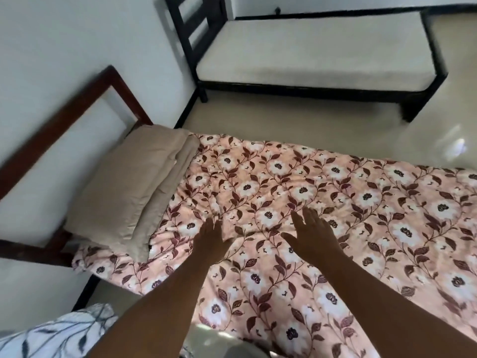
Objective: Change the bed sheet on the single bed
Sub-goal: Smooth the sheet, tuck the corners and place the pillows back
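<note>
A pink bed sheet [322, 202] with white flowers and dark red leaves covers the single bed across the middle of the view. A beige pillow [129, 187] lies at the left end, against the dark red wooden headboard [59, 125]. My left hand [210, 239] lies flat on the sheet with straight fingers, a little right of the pillow. My right hand [311, 233] is spread flat on the sheet beside it. Both hands hold nothing.
A second bed with a black frame [426, 99] and a bare off-white mattress [322, 50] stands at the back. Shiny cream floor [296, 125] separates the two beds. A white cloth with a dark leaf print [56, 334] lies at the bottom left.
</note>
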Demonstrator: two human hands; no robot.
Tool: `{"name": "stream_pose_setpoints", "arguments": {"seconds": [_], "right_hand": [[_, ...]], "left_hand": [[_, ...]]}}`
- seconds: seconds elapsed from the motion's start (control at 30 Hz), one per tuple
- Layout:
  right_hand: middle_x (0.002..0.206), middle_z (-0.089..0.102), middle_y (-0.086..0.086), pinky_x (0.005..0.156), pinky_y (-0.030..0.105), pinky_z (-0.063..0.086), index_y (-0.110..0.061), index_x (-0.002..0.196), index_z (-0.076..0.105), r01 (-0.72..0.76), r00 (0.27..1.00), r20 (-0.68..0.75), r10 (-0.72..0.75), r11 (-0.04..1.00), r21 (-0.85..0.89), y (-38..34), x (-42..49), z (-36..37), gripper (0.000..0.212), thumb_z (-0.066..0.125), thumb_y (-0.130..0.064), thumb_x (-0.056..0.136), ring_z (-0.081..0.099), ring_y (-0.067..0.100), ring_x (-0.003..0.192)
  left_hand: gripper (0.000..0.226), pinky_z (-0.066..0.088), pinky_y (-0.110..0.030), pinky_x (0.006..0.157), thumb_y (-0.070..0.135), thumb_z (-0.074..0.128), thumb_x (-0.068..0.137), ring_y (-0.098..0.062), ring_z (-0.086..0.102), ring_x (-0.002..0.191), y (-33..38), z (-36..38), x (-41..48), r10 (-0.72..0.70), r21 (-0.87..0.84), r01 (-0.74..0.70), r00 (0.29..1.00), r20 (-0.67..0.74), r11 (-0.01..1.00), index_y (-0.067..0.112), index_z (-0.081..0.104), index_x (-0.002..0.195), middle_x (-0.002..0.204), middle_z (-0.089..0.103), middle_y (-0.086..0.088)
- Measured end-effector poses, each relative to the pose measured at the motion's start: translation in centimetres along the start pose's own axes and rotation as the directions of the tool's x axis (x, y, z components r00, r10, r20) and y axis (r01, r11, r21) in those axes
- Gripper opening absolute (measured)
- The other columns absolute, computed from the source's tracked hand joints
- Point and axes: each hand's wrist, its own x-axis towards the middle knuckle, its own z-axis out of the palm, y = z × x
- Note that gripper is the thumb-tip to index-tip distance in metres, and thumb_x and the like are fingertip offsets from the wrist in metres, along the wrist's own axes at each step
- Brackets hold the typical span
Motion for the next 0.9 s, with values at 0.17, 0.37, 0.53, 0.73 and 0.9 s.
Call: {"name": "stream_pose_setpoints", "arguments": {"seconds": [0.17, 0.37, 0.53, 0.73, 0.9], "right_hand": [[0.169, 0.005, 0.018, 0.125, 0.047, 0.015, -0.021, 0.162, 0.013, 0.065, 0.998, 0.014, -0.066, 0.998, 0.01, -5.9, 0.1, -0.4, 0.084, 0.02, -0.073, 0.096, 0.005, 0.031, 0.157], [0.169, 0.007, 0.016, 0.124, 0.048, 0.019, -0.024, 0.161, 0.013, 0.124, 0.992, -0.019, -0.123, 0.991, 0.052, -11.0, 0.0, 0.1, 0.096, 0.0, -0.078, 0.083, 0.009, 0.03, 0.156], [0.169, 0.007, 0.014, 0.122, 0.048, 0.019, -0.022, 0.161, 0.014, 0.158, 0.987, 0.019, -0.16, 0.985, 0.064, -16.0, -0.2, 1.2, 0.086, 0.014, -0.074, 0.093, 0.009, 0.03, 0.156], [0.17, 0.006, 0.012, 0.124, 0.047, 0.013, -0.023, 0.162, 0.015, 0.232, 0.972, 0.017, -0.233, 0.972, 0.05, -22.7, 2.3, 2.9, 0.077, 0.034, -0.066, 0.1, 0.004, 0.027, 0.157], [0.169, 0.01, 0.013, 0.124, 0.048, 0.019, -0.024, 0.161, 0.015, 0.202, 0.977, 0.061, -0.202, 0.979, 0.013, -30.5, 6.6, 6.9, 0.081, 0.021, -0.071, 0.095, 0.009, 0.028, 0.157]], "left_hand": [[0.081, 0.029, -0.048, 0.118, 0.062, 0.044, 0.096, -0.035, 0.021, 0.15, -5.5, -0.7, -1.3, -0.074, 0.018, 0.074, 0.997, -0.002, 0.997, 0.01, 0.022, 0.155, 0.164, 0.019, -0.016], [0.081, 0.03, -0.046, 0.118, 0.061, 0.041, 0.098, -0.034, 0.021, 0.15, -9.6, -2.2, -5.1, -0.143, -0.022, 0.142, 0.988, -0.053, 0.99, 0.008, 0.022, 0.156, 0.163, 0.021, -0.018], [0.083, 0.036, -0.041, 0.112, 0.07, 0.037, 0.09, -0.034, 0.035, 0.141, -14.4, -2.4, -7.5, -0.199, -0.062, 0.196, 0.979, -0.036, 0.979, 0.009, 0.036, 0.146, 0.151, 0.038, -0.016], [0.071, 0.035, -0.042, 0.111, 0.052, 0.051, 0.098, -0.037, 0.042, 0.136, -24.4, -2.5, -7.2, -0.397, -0.264, 0.391, 0.917, 0.033, 0.882, 0.0, 0.036, 0.145, 0.147, 0.043, -0.022], [0.062, 0.039, -0.04, 0.107, 0.039, 0.055, 0.099, -0.036, 0.047, 0.133, -35.4, -1.4, -4.0, -0.515, -0.397, 0.517, 0.848, 0.121, 0.758, 0.002, 0.038, 0.145, 0.144, 0.048, -0.02]]}}
